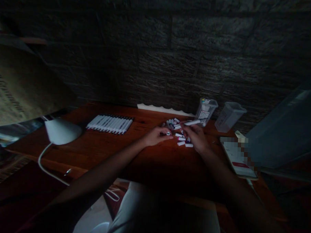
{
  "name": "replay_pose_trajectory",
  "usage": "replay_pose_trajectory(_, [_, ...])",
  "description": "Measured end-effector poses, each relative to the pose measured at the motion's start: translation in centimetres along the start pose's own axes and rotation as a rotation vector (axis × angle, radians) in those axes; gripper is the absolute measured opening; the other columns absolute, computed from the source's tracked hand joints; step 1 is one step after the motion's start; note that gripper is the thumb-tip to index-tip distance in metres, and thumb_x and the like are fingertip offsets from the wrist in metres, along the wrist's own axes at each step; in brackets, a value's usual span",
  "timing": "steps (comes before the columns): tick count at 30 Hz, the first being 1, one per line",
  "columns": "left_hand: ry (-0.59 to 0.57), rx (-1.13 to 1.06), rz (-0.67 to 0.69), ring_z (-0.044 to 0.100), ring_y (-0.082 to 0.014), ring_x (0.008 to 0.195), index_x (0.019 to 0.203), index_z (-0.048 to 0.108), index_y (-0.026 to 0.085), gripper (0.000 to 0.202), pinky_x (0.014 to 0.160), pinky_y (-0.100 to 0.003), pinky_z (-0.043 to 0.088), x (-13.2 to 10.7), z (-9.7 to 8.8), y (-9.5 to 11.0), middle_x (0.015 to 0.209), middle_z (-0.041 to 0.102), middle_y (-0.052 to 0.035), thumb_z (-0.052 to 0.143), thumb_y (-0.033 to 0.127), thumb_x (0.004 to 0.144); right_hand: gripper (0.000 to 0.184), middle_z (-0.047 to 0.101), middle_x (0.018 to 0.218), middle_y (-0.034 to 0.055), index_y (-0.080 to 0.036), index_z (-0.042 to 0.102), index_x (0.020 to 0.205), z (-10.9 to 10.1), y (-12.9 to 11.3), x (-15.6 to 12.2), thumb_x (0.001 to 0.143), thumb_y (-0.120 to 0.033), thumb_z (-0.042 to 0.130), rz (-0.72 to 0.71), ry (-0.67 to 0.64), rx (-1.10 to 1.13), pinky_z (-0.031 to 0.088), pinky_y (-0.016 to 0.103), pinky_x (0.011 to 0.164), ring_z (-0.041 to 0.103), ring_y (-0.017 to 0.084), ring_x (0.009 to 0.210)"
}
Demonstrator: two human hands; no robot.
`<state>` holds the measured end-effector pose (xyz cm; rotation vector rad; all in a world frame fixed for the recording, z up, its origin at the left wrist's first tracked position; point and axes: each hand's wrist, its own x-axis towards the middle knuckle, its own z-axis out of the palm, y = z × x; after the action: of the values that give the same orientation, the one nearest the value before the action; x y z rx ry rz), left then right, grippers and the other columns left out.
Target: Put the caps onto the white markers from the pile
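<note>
Over the wooden desk, my left hand (156, 136) pinches a small white marker cap (168, 133) between thumb and fingers. My right hand (196, 136) is closed on a white marker (192, 122), which points up to the right, towards the clear containers. Several loose marker caps (181, 143), white with coloured ends, lie scattered between and behind my hands. To the left, a neat row of white markers (109, 124) lies side by side on the desk. My right fingers hide part of the cap pile.
Two clear plastic containers (206, 110) (229, 117) stand at the back right. A white wavy-edged strip (161, 109) lies along the stone wall (158, 61). A tablet-like device (238, 159) rests at the right, its cable hanging off. A white lamp base (62, 131) stands at the left of the desk (143, 160).
</note>
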<state>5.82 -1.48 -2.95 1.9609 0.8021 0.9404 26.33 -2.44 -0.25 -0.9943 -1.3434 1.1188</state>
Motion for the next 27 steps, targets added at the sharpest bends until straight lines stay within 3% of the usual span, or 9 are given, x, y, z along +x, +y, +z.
replay_pose_trajectory(6, [0.003, -0.053, -0.079, 0.056, -0.0114, 0.059, 0.092, 0.069, 0.013, 0.03, 0.056, -0.022, 0.046, -0.1, 0.1, -0.4, 0.077, 0.067, -0.0032, 0.074, 0.037, 0.074, 0.026, 0.069, 0.079, 0.0009, -0.022, 0.069, 0.092, 0.3, -0.4, -0.6, 0.071, -0.037, 0.068, -0.036, -0.141, -0.083, 0.049, 0.028, 0.06, 0.061, 0.016, 0.069])
replay_pose_trajectory(11, [-0.002, -0.006, -0.024, 0.059, -0.0135, 0.066, 0.087, 0.072, 0.015, 0.026, 0.062, -0.024, 0.046, 0.0, 0.1, -0.7, 0.077, 0.069, -0.0032, 0.073, 0.038, 0.075, 0.019, 0.069, 0.091, 0.0019, -0.024, 0.067, 0.092, 0.5, -0.4, -0.9, 0.078, -0.037, 0.064, -0.093, -0.219, -0.185, 0.055, 0.032, 0.067, 0.065, 0.019, 0.081])
replay_pose_trajectory(15, [0.001, 0.035, -0.003, 0.061, -0.0158, 0.074, 0.085, 0.073, 0.015, 0.025, 0.072, -0.026, 0.047, 0.1, 0.1, -0.9, 0.079, 0.071, -0.0034, 0.071, 0.039, 0.077, 0.017, 0.069, 0.09, 0.0024, -0.024, 0.067, 0.088, 0.6, -0.1, -0.9, 0.081, -0.038, 0.062, -0.145, -0.207, -0.248, 0.055, 0.034, 0.072, 0.066, 0.021, 0.087])
replay_pose_trajectory(19, [0.006, 0.053, -0.007, 0.061, -0.0155, 0.073, 0.086, 0.073, 0.014, 0.026, 0.072, -0.026, 0.046, 0.1, 0.1, -0.9, 0.08, 0.071, -0.0035, 0.07, 0.038, 0.078, 0.015, 0.069, 0.088, 0.0026, -0.024, 0.065, 0.085, 0.6, 0.3, -0.7, 0.081, -0.037, 0.062, -0.184, -0.174, -0.246, 0.054, 0.036, 0.078, 0.066, 0.021, 0.088])
replay_pose_trajectory(27, [-0.013, 0.099, 0.035, 0.059, -0.0151, 0.073, 0.087, 0.072, 0.014, 0.026, 0.071, -0.026, 0.045, 0.0, 0.0, -0.4, 0.079, 0.069, -0.0029, 0.066, 0.038, 0.083, 0.015, 0.072, 0.093, 0.0021, -0.023, 0.07, 0.088, 0.4, 1.0, -0.6, 0.085, -0.033, 0.059, -0.288, -0.275, -0.394, 0.049, 0.035, 0.088, 0.066, 0.019, 0.092])
